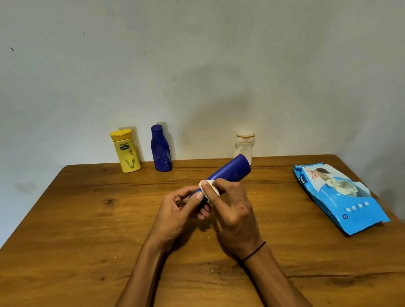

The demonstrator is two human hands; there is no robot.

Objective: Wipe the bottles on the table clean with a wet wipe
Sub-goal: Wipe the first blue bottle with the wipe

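A blue bottle [232, 171] lies tilted above the middle of the wooden table [54, 252], base pointing up and to the right. My left hand [178, 214] grips its cap end. My right hand [233, 214] holds a white wet wipe [207, 187] wrapped round the bottle's neck part, fingers curled over it. At the back edge stand a yellow bottle [126, 151], a second blue bottle [160, 148] and a whitish bottle [244, 146], partly hidden behind the held one.
A blue pack of wet wipes [340, 196] lies flat at the table's right side, its flap open. A plain wall rises right behind the table. Crumbs and specks dot the wood.
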